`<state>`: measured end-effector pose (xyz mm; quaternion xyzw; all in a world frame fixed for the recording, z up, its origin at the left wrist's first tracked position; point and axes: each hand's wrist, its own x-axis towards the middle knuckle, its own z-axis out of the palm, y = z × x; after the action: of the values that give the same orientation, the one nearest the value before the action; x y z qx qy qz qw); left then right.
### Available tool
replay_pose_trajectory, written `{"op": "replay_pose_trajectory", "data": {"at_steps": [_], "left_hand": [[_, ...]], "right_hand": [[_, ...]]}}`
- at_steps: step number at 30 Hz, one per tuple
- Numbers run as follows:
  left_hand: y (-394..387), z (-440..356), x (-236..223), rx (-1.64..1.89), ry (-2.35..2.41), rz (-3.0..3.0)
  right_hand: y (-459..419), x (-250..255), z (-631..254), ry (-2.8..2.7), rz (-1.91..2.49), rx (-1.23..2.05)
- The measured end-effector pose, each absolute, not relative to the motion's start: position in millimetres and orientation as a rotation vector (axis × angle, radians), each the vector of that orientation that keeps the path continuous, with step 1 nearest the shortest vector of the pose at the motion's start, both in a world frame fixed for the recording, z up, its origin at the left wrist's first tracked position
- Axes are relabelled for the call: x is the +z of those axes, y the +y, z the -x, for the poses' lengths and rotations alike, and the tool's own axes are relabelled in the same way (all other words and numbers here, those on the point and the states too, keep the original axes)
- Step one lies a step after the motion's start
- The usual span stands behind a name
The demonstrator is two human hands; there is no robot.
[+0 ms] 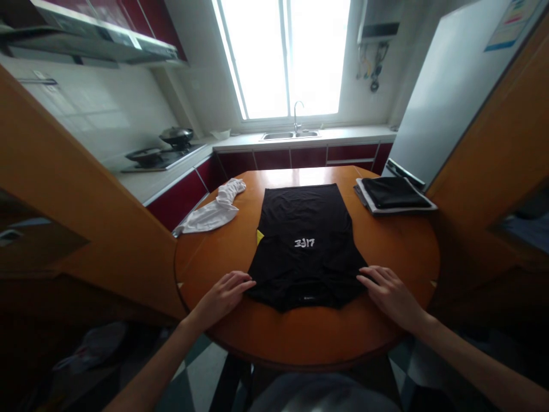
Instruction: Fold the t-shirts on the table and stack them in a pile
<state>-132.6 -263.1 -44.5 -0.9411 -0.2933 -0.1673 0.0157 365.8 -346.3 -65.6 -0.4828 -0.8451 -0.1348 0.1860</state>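
A black T-shirt (305, 217) lies spread flat on the round wooden table (283, 337), its collar towards me and white lettering across the middle. At its near left corner, my left hand (225, 292) has thumb and fingers closed on the sleeve edge. My right hand (388, 294) pinches the opposite sleeve edge at the near right corner, fingers slightly bent. A small yellow patch (259, 237) shows at the shirt's left side.
A crumpled white garment (217, 212) lies at the table's left. On the right sits a stack of folded dark and white clothes (394, 194). Beyond the table are a counter with a sink (278, 136), a stove with pans (148, 157) and a fridge (446, 97).
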Motion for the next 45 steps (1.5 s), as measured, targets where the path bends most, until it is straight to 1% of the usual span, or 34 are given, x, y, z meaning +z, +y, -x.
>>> {"op": "replay_pose_trajectory", "data": {"at_steps": [7, 13, 23, 29, 33, 38, 40, 42, 45], "left_hand": [[-262, 131, -41, -0.674, -0.729, 3.037], [-261, 128, -35, -0.755, -0.751, 3.145], [-260, 129, -26, -0.888, -0.794, 3.333], [-260, 129, -19, -0.886, -0.78, 3.398], [-270, 127, -8, -0.745, -0.848, 3.472], [-291, 131, 15, -0.454, -1.2, 3.58], [-295, 132, 27, -0.384, -1.268, 3.638], [-293, 132, 36, -0.404, -1.282, 3.688], [-274, 129, 42, -0.62, -1.355, 3.65]], "right_hand": [[-345, -71, -382, -2.319, 1.245, -0.296], [-344, -70, -388, -2.386, 1.183, -0.237], [-343, -51, -388, -2.474, 1.194, -0.129], [-342, -42, -392, -2.512, 1.189, -0.063], [-346, -29, -397, -2.547, 1.175, 0.096], [-364, -4, -400, -2.511, 1.206, 0.471], [-370, 8, -400, -2.45, 1.241, 0.605], [-368, 19, -401, -2.373, 1.282, 0.702], [-346, 30, -400, -2.227, 1.347, 0.787]]}}
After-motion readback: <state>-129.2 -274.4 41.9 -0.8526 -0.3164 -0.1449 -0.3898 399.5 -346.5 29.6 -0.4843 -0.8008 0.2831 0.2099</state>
